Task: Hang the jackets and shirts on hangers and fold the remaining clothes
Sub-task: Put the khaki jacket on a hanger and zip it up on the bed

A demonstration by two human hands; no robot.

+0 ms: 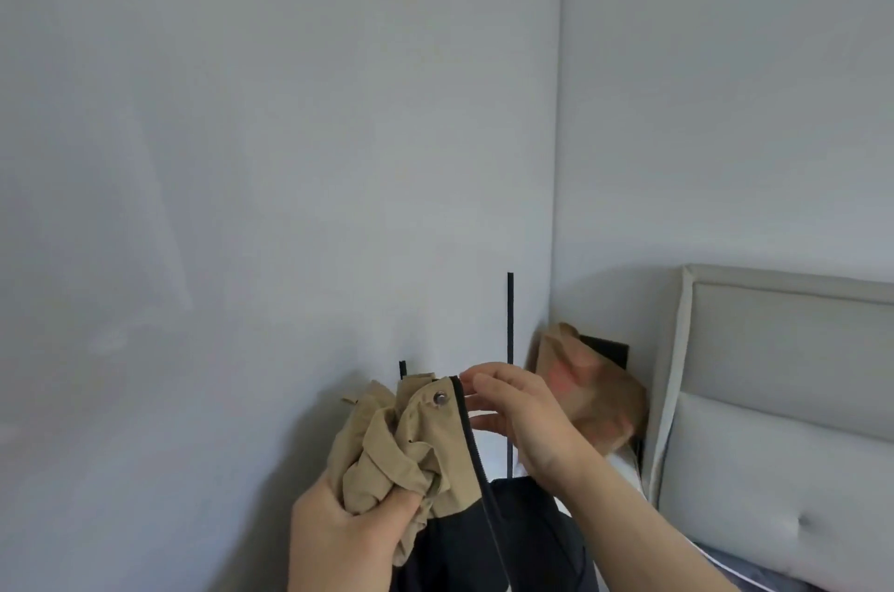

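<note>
The jacket [416, 436], tan above and black below, was held up in the air in front of a pale wall [290, 156], resting on nothing. The left hand [338, 538] gripped a bunched wad of its tan cloth, fingers [401, 507] curled tight into the folds. The right hand [522, 417] held the top of the open front edge, its fingers and thumb narrowed to a pinch on the cloth just beside the black zipper [476, 461]. 1 metal snap [439, 398] showed near that top corner.

Behind the jacket, 2 thin black rods stood upright against the wall: a tall rod [510, 325] and a short rod [402, 368].

In the corner of the room, between the wall and a grey padded headboard [783, 398], stood 1 brown paper bag [590, 393], crumpled at its top. Its mouth was hidden, so what it held could not be told. A dark flat thing [609, 349] showed just behind it.
</note>
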